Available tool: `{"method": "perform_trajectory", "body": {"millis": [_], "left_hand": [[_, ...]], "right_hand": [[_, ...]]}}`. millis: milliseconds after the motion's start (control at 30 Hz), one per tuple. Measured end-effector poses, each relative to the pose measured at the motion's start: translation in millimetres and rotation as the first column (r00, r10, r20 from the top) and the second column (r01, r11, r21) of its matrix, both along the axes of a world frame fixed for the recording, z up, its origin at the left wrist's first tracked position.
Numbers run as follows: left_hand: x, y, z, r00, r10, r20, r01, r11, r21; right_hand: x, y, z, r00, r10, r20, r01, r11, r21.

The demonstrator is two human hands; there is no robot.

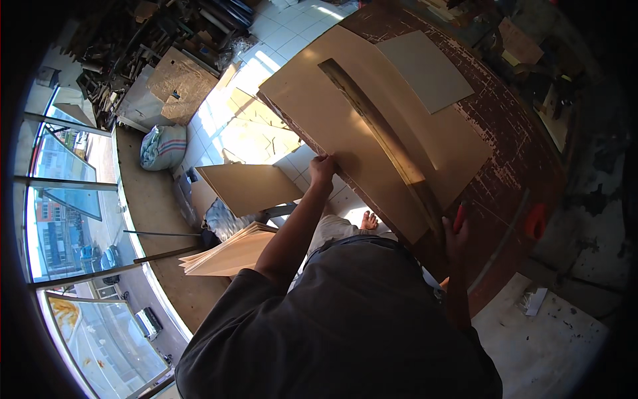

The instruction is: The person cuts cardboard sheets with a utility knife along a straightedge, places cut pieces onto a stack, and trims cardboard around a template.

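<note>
A large tan sheet of board (372, 139) lies on the worn red-brown table (505, 146). Along it runs a long, narrow wooden strip (379, 133), its near end by my right hand. My left hand (323, 169) is closed at the sheet's left edge, seemingly pinching it; the fingertips are partly hidden. My right hand (455, 238) is closed around a slim red tool (460, 216) that points up and away from me; its exact kind is unclear. The strip's near end passes beside or under that hand, and I cannot tell whether they touch.
A smaller grey-beige sheet (425, 70) rests at the table's far side. A red ring-shaped object (535, 221) is at the right. Stacked thin sheets (232, 251) and another tan board (249, 189) stand left of me. A white sack (163, 147) sits near the windows.
</note>
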State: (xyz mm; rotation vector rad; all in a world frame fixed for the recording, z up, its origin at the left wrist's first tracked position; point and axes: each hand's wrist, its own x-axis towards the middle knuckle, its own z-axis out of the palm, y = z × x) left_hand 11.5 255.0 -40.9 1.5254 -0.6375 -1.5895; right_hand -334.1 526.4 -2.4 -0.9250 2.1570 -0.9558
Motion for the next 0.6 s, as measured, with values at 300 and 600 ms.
{"method": "perform_trajectory", "body": {"millis": [300,600], "left_hand": [[-3,14,-4,0.888,0.112,0.445,-0.034,0.983,-0.181],[18,23,-4,0.659,0.167,0.733,0.184,0.910,-0.373]], "right_hand": [[57,-52,-17,0.959,0.275,0.066,-0.244,0.922,-0.299],[72,-8,-16,0.976,0.200,-0.081,-0.208,0.972,-0.106]]}}
